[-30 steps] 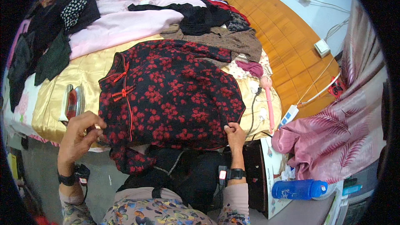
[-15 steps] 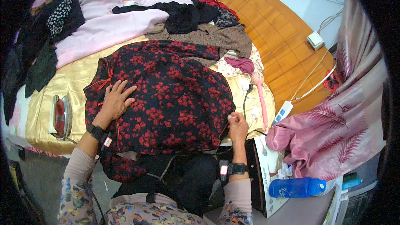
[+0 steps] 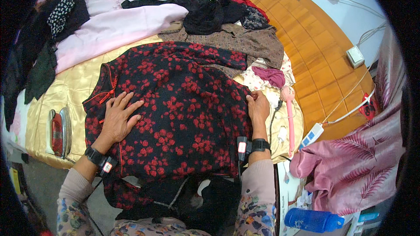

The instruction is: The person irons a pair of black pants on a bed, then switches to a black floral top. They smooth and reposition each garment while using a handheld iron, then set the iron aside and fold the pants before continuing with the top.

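Observation:
A black jacket with red flowers and red piping (image 3: 183, 118) lies spread out before me, its red-trimmed collar at the left and its hem at the right. My left hand (image 3: 119, 118) rests on it near the collar, palm down with fingers spread. At the far part of the hem, my right hand (image 3: 259, 107) has its fingers bent and closed on the fabric edge. One sleeve stretches along the far side; the other hangs over the near edge by my lap. An iron (image 3: 58, 133) with a reddish body stands left of the jacket.
A gold cloth (image 3: 43, 100) covers the work surface. Pink cloth (image 3: 118, 26), black clothes (image 3: 201, 13) and a brown garment (image 3: 245, 41) lie beyond. At right are a pink stick-like tool (image 3: 289, 118), a power strip (image 3: 311, 135), a pink curtain (image 3: 350, 166) and a blue bottle (image 3: 313, 220).
My right hand has moved away from me along the hem, from its near part to its far part. My left hand stays on the jacket by the collar. The view has shifted slightly.

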Tool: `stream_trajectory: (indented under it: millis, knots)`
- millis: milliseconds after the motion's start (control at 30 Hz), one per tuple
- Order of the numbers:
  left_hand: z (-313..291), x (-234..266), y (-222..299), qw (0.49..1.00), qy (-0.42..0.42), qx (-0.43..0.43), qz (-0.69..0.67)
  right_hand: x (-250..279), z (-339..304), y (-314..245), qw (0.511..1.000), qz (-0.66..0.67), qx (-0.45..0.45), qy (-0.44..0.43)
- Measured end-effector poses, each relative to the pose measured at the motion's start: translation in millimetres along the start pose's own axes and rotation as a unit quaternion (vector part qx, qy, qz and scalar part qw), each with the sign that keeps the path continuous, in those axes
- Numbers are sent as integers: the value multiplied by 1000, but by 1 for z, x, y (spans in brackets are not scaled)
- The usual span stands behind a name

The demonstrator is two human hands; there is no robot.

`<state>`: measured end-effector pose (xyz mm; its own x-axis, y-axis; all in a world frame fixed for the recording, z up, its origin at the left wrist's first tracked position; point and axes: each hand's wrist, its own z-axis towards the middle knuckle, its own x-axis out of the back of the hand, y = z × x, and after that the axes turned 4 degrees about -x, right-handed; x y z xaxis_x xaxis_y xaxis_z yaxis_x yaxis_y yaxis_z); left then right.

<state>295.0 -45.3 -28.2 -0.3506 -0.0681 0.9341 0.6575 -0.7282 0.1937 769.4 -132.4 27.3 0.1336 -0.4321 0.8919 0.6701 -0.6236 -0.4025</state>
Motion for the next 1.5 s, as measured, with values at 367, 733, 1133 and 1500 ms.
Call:
stream_trajectory:
  millis: [367,733,1133,1500]
  knots:
    - [1,0,-1,1000,21,-6,-1,-30,25,-5,988,-105,110,-12]
    - [1,3,1,998,57,6,0,29,106,-32,917,-158,199,308]
    - [22,13,2,1000,9,-1,-1,-64,87,20,984,-121,89,94]
    - [242,-13,-72,986,127,96,-47,-21,49,8,996,-55,54,38]
